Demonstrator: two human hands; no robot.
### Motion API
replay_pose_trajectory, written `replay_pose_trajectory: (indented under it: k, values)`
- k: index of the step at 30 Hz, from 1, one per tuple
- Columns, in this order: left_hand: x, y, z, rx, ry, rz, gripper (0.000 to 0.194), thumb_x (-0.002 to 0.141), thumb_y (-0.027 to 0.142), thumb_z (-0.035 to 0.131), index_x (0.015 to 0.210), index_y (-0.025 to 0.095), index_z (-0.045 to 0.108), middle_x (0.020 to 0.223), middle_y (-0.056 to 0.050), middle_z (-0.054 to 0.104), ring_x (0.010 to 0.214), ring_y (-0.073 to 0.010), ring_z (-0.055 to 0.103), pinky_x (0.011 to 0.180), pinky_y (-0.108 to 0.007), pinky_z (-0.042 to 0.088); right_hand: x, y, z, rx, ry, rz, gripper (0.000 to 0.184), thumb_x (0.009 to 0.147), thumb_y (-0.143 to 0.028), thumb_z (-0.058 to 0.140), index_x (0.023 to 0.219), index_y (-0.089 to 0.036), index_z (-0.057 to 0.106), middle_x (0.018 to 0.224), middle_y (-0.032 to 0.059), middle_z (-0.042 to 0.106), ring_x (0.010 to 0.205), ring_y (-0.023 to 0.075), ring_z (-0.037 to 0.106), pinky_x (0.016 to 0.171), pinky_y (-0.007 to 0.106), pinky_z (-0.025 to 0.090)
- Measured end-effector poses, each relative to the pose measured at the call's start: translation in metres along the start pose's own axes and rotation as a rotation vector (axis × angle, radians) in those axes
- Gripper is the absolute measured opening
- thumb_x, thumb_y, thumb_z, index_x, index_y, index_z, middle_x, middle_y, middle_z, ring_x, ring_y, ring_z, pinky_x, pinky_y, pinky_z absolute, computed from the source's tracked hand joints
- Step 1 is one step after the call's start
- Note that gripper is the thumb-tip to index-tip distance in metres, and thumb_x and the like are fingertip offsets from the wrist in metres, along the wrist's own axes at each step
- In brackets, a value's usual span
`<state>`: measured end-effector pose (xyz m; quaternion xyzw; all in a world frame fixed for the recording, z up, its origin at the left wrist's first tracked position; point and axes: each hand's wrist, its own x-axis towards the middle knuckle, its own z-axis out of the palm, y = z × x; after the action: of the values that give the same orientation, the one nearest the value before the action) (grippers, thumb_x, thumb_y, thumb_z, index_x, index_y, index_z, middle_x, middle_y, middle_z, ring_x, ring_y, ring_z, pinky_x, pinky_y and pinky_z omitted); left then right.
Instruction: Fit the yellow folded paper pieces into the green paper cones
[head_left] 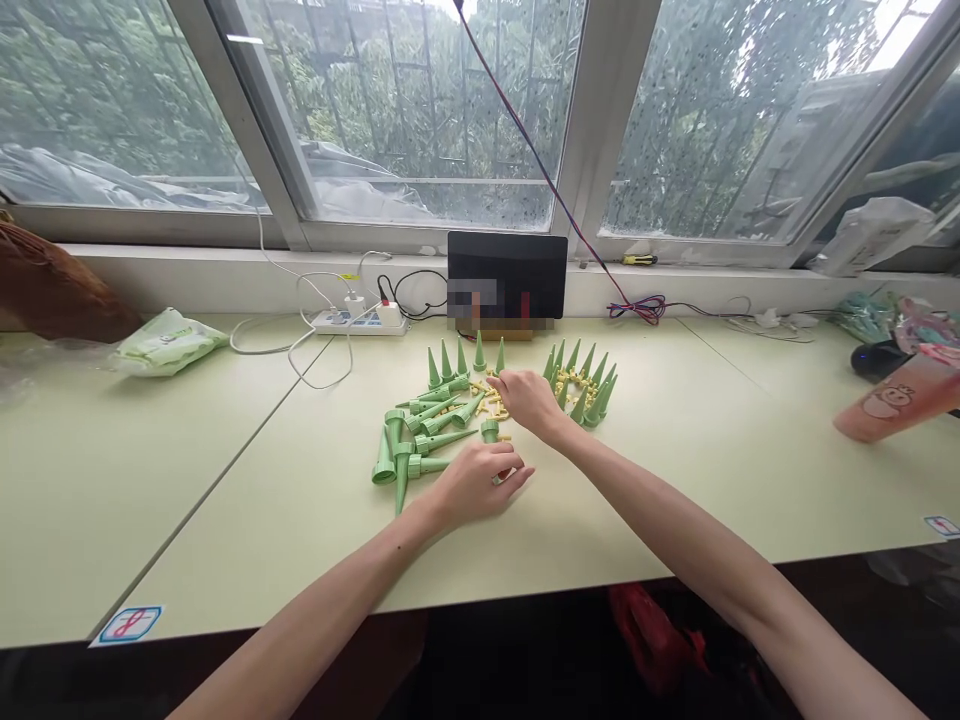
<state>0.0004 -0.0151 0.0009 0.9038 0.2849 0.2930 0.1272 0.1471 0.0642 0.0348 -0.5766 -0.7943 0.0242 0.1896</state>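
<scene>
A: What is each hand doing?

B: The right hand [529, 400] reaches into the loose yellow pieces [493, 408], fingertips bent down; whether one is pinched, B cannot tell. The left hand [480, 482] is loosely curled on the near side of an upturned green cone [490, 430]; it hides the cone's lower part, so its grip is unclear too

A: How does the person pick well here?

B: Probably by taking one piece between thumb and forefinger and lifting straight up, with the right wrist high: the ring of standing cones [598, 405] comes close beside it and looks easy to topple

A: And what crowds the work?

B: Lying cones [442, 441] bunch up by the left hand, and a back row of upright cones [462, 362] limits reaching past the pieces. The black screen [507, 262] and power strip [364, 325] sit farther back; the tilted cup [885, 405] is well apart, far right
</scene>
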Motion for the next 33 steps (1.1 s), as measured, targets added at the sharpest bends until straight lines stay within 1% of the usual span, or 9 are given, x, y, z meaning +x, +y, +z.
replay_pose_trajectory:
  k: [3,5,8,12,16,20,26,33]
  values:
    - [-0.001,-0.001,0.001,0.002,-0.001,0.003,0.037,0.097,0.029,0.049,0.064,0.017,0.058,0.060,0.000,0.055,0.054,-0.0112,0.043,0.056,-0.029,0.031,0.016,-0.001,0.003,0.017,-0.048,-0.034,0.019,0.102,-0.021,0.046,0.100,-0.016,0.064,0.086,0.0086,0.066,0.068,0.0169,0.057,0.059,0.027,0.031]
    - [-0.001,-0.001,0.002,0.005,-0.001,0.007,0.037,0.097,0.029,0.049,0.063,0.017,0.057,0.060,0.000,0.054,0.054,-0.0111,0.043,0.055,-0.029,0.030,0.026,-0.001,0.007,0.012,-0.102,-0.035,0.019,0.099,-0.016,0.049,0.111,-0.017,0.064,0.100,0.0110,0.065,0.076,0.0178,0.060,0.062,0.026,0.034]
    - [-0.001,-0.001,0.002,0.019,0.001,0.004,0.038,0.097,0.028,0.048,0.061,0.017,0.055,0.058,0.000,0.051,0.052,-0.0108,0.041,0.054,-0.029,0.029,0.037,-0.001,0.016,0.001,-0.166,-0.039,0.024,0.097,-0.014,0.050,0.116,-0.018,0.066,0.107,0.0120,0.064,0.084,0.0188,0.062,0.066,0.026,0.036]
    - [-0.002,-0.002,0.002,0.045,-0.004,-0.001,0.040,0.097,0.029,0.047,0.060,0.017,0.054,0.057,0.001,0.049,0.051,-0.0105,0.039,0.053,-0.029,0.027,0.044,-0.003,0.027,0.009,-0.183,-0.073,0.023,0.099,-0.018,0.050,0.114,-0.020,0.067,0.108,0.0111,0.062,0.086,0.0189,0.062,0.065,0.025,0.037]
    - [-0.003,-0.002,0.004,0.044,0.001,0.015,0.040,0.098,0.029,0.047,0.061,0.017,0.054,0.058,0.000,0.050,0.050,-0.0103,0.039,0.052,-0.029,0.026,0.045,-0.007,0.032,0.000,-0.201,-0.074,0.019,0.097,-0.022,0.053,0.108,-0.020,0.068,0.107,0.0100,0.061,0.083,0.0183,0.061,0.065,0.025,0.038]
    - [-0.003,-0.003,0.005,0.038,-0.001,0.021,0.040,0.098,0.030,0.047,0.060,0.017,0.052,0.058,0.001,0.050,0.050,-0.0102,0.038,0.051,-0.029,0.025,0.044,-0.009,0.032,-0.006,-0.191,-0.082,0.017,0.097,-0.024,0.054,0.106,-0.020,0.068,0.106,0.0096,0.062,0.084,0.0187,0.061,0.065,0.025,0.039]
    - [-0.002,-0.004,0.005,0.038,0.010,0.011,0.040,0.097,0.028,0.048,0.058,0.017,0.048,0.057,0.001,0.047,0.049,-0.0101,0.036,0.051,-0.030,0.026,0.044,-0.013,0.029,-0.047,-0.176,-0.073,0.013,0.093,-0.022,0.060,0.103,-0.018,0.066,0.104,0.0094,0.067,0.086,0.0202,0.063,0.065,0.026,0.040]
    - [-0.001,-0.003,0.003,0.059,0.002,0.008,0.041,0.097,0.028,0.048,0.059,0.017,0.052,0.057,0.001,0.048,0.049,-0.0104,0.039,0.052,-0.030,0.028,0.044,-0.018,0.030,-0.062,-0.186,-0.035,0.012,0.092,-0.021,0.061,0.098,-0.015,0.069,0.101,0.0122,0.070,0.086,0.0220,0.066,0.067,0.027,0.043]
